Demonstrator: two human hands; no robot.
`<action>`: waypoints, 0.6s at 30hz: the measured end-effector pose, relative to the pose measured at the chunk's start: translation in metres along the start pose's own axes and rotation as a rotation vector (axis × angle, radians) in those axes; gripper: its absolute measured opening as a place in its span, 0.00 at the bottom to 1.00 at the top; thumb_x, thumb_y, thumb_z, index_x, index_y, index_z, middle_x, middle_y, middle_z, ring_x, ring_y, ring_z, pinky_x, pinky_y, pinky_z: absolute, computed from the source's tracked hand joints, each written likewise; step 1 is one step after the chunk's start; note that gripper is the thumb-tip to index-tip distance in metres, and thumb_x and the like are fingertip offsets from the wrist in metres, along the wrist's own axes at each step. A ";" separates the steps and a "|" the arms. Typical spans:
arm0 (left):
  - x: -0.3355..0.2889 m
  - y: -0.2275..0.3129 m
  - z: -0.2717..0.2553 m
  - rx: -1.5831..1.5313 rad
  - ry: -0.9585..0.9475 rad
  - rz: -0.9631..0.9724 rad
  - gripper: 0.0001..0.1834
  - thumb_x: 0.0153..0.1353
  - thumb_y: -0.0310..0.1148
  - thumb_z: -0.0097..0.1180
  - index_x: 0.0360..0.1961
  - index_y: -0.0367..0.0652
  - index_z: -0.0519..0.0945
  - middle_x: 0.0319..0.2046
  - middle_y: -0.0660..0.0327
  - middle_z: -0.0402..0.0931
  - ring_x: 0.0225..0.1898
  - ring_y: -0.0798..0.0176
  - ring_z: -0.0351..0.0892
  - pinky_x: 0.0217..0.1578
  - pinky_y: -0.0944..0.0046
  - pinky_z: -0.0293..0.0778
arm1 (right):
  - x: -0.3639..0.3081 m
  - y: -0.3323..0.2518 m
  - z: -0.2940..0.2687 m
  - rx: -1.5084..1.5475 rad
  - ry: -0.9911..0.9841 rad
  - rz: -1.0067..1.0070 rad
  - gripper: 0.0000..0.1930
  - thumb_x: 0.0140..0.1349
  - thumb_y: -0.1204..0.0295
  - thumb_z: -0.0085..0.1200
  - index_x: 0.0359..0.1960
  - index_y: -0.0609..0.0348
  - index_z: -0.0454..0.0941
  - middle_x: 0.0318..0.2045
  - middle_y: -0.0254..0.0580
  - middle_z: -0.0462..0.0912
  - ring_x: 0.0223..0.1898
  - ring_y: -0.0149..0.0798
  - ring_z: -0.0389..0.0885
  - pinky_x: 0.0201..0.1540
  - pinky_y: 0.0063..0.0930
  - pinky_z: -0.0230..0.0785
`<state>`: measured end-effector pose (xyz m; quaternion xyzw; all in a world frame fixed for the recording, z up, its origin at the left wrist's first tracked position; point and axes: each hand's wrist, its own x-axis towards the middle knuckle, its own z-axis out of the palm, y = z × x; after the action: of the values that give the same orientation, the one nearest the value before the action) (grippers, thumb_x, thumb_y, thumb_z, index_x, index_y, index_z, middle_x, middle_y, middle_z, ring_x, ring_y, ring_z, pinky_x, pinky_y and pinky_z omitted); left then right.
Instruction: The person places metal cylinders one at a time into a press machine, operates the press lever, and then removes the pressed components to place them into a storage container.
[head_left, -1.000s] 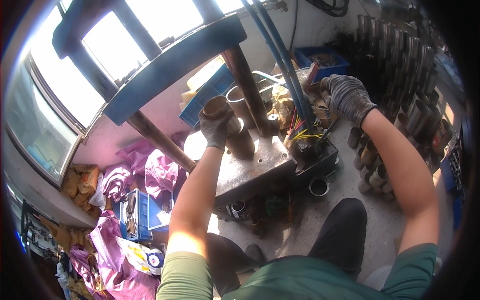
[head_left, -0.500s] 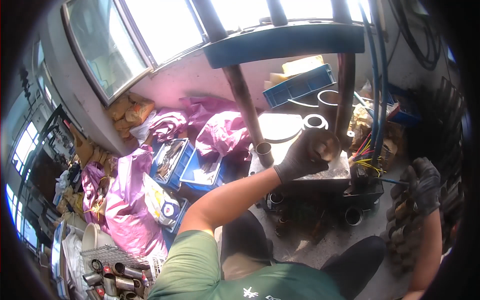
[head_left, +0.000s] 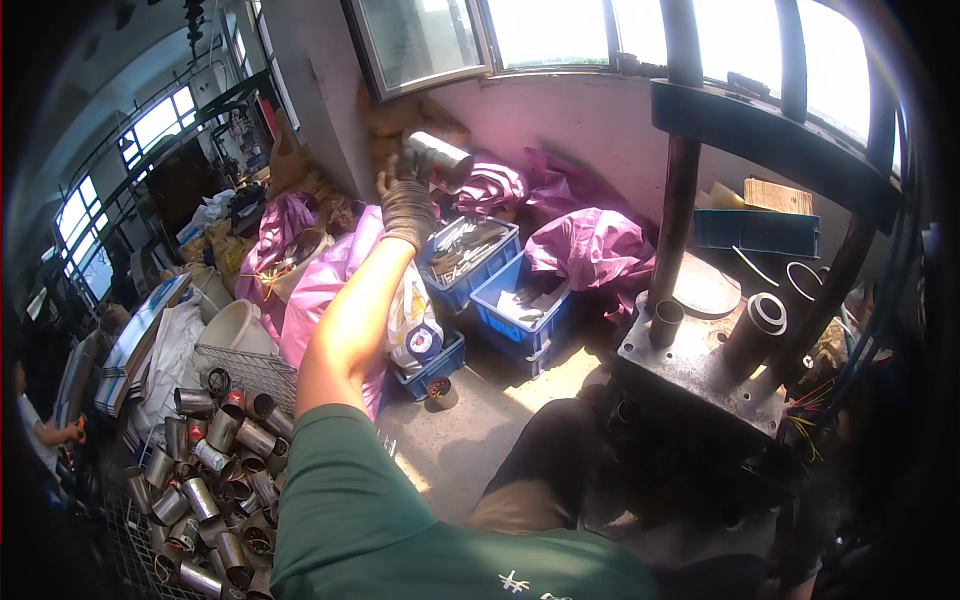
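My left hand, in a dark glove, is raised beyond the lilac sacks with its arm stretched out. A shiny metal cylinder lies against its fingers on the right, tilted; part of the grip is hidden. Deep shadow at the lower right covers my right hand, so its fingers cannot be made out. To the right stands a press with a metal base plate. On that plate are a short tube and a thicker cylinder with a white ring on top.
Metal cylinders fill a wire basket at lower left. Lilac sacks and blue crates stand ahead. One short cylinder sits on the floor. The press's column and crossbar rise at right. Another person is far left.
My view has turned left. My left hand has swung from the press out to the left with the metal cylinder. My right hand, earlier by the stacked tubes, is now in shadow.
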<state>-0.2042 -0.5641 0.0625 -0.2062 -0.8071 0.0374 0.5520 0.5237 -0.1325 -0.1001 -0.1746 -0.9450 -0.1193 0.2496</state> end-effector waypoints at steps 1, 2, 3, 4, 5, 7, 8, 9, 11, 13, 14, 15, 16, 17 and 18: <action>0.001 -0.005 0.006 -0.043 -0.052 -0.273 0.46 0.56 0.40 0.68 0.76 0.53 0.61 0.75 0.52 0.55 0.75 0.44 0.54 0.74 0.47 0.55 | -0.002 -0.007 0.025 0.106 0.040 0.003 0.20 0.63 0.65 0.58 0.54 0.60 0.74 0.46 0.50 0.79 0.50 0.59 0.79 0.67 0.57 0.64; 0.006 -0.011 0.007 -0.062 -0.103 -0.539 0.49 0.51 0.39 0.72 0.75 0.51 0.62 0.74 0.52 0.56 0.75 0.44 0.54 0.73 0.50 0.59 | 0.014 -0.016 0.036 0.206 0.015 -0.033 0.19 0.61 0.64 0.58 0.52 0.58 0.76 0.44 0.48 0.80 0.49 0.58 0.79 0.66 0.57 0.64; -0.001 -0.014 0.012 -0.114 -0.067 -0.520 0.48 0.51 0.38 0.72 0.73 0.50 0.64 0.73 0.51 0.58 0.73 0.44 0.57 0.72 0.50 0.61 | 0.035 -0.028 0.052 0.324 -0.010 -0.080 0.18 0.59 0.63 0.59 0.49 0.55 0.77 0.42 0.46 0.81 0.49 0.57 0.80 0.65 0.56 0.65; -0.014 -0.007 0.018 -0.173 -0.039 -0.503 0.47 0.51 0.37 0.72 0.72 0.50 0.65 0.71 0.51 0.61 0.72 0.44 0.60 0.71 0.51 0.63 | 0.047 -0.041 0.073 0.329 -0.007 -0.142 0.17 0.58 0.62 0.59 0.47 0.53 0.78 0.40 0.43 0.82 0.49 0.56 0.80 0.63 0.57 0.67; -0.028 0.011 0.023 -0.253 -0.011 -0.494 0.45 0.50 0.36 0.72 0.71 0.49 0.66 0.70 0.51 0.63 0.70 0.44 0.63 0.70 0.51 0.65 | 0.040 -0.034 0.112 0.340 -0.079 -0.152 0.16 0.57 0.61 0.60 0.46 0.52 0.81 0.40 0.42 0.83 0.48 0.54 0.81 0.61 0.54 0.69; -0.045 0.085 0.013 -0.544 -0.025 -0.479 0.40 0.51 0.32 0.69 0.67 0.47 0.69 0.64 0.50 0.69 0.65 0.45 0.71 0.68 0.52 0.68 | 0.011 -0.009 0.180 0.323 -0.277 -0.157 0.15 0.56 0.60 0.61 0.43 0.51 0.84 0.39 0.42 0.85 0.48 0.52 0.82 0.58 0.51 0.71; -0.062 0.101 0.017 -0.635 0.064 -0.444 0.37 0.51 0.30 0.69 0.64 0.43 0.71 0.58 0.49 0.74 0.60 0.44 0.75 0.65 0.52 0.70 | 0.005 -0.014 0.221 0.351 -0.400 -0.190 0.15 0.56 0.60 0.61 0.43 0.51 0.85 0.40 0.42 0.85 0.48 0.52 0.82 0.57 0.50 0.72; -0.070 0.136 0.010 -0.911 -0.043 -0.431 0.35 0.51 0.31 0.70 0.62 0.40 0.73 0.56 0.47 0.75 0.59 0.43 0.76 0.63 0.53 0.72 | -0.004 -0.014 0.237 0.358 -0.535 -0.194 0.15 0.56 0.59 0.61 0.42 0.50 0.86 0.40 0.43 0.86 0.48 0.52 0.83 0.57 0.50 0.73; -0.092 0.223 -0.017 -1.302 -0.049 -0.380 0.36 0.51 0.27 0.73 0.63 0.41 0.73 0.52 0.51 0.76 0.57 0.51 0.76 0.61 0.55 0.73 | 0.005 -0.036 0.212 0.397 -0.554 -0.215 0.15 0.54 0.62 0.62 0.42 0.53 0.86 0.40 0.46 0.86 0.47 0.54 0.83 0.54 0.50 0.73; -0.105 0.314 -0.073 -1.669 -0.306 -0.412 0.35 0.55 0.27 0.72 0.64 0.41 0.72 0.51 0.52 0.76 0.54 0.57 0.77 0.58 0.58 0.75 | 0.006 -0.034 0.188 0.388 -0.551 -0.196 0.16 0.53 0.63 0.62 0.42 0.55 0.86 0.40 0.48 0.86 0.46 0.55 0.83 0.53 0.50 0.74; -0.110 0.348 -0.086 -1.979 -0.265 -0.346 0.33 0.55 0.27 0.71 0.63 0.41 0.72 0.51 0.53 0.76 0.54 0.58 0.76 0.58 0.58 0.75 | 0.008 -0.035 0.191 0.380 -0.529 -0.204 0.16 0.52 0.63 0.63 0.42 0.55 0.86 0.40 0.48 0.86 0.45 0.55 0.83 0.52 0.51 0.74; -0.123 0.375 -0.102 -1.858 -0.300 -0.323 0.33 0.56 0.27 0.70 0.62 0.40 0.72 0.50 0.53 0.77 0.54 0.58 0.77 0.57 0.59 0.75 | 0.012 -0.036 0.196 0.372 -0.507 -0.208 0.17 0.52 0.63 0.63 0.42 0.55 0.86 0.40 0.48 0.85 0.45 0.55 0.82 0.52 0.51 0.74; -0.131 0.399 -0.110 -1.712 -0.337 -0.122 0.33 0.56 0.30 0.71 0.63 0.40 0.73 0.50 0.52 0.77 0.55 0.56 0.78 0.58 0.58 0.75 | 0.012 -0.030 0.202 0.367 -0.458 -0.167 0.14 0.52 0.63 0.63 0.40 0.53 0.86 0.40 0.46 0.86 0.46 0.54 0.83 0.52 0.50 0.73; -0.142 0.429 -0.125 -1.880 -0.331 -0.160 0.32 0.56 0.31 0.71 0.62 0.39 0.74 0.52 0.50 0.77 0.53 0.52 0.80 0.57 0.55 0.76 | 0.009 -0.021 0.199 0.345 -0.412 -0.110 0.12 0.53 0.64 0.63 0.39 0.51 0.87 0.39 0.45 0.86 0.47 0.53 0.83 0.53 0.50 0.73; -0.157 0.443 -0.129 -1.895 -0.432 -0.163 0.32 0.56 0.31 0.70 0.62 0.39 0.74 0.53 0.49 0.76 0.54 0.51 0.80 0.58 0.54 0.77 | 0.014 -0.024 0.200 0.343 -0.375 -0.064 0.12 0.53 0.66 0.62 0.40 0.51 0.86 0.39 0.45 0.86 0.46 0.54 0.83 0.53 0.50 0.73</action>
<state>0.0901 -0.2399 -0.1526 -0.4969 -0.5982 -0.6287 -0.0016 0.4174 -0.0882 -0.2655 -0.1190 -0.9862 0.0694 0.0919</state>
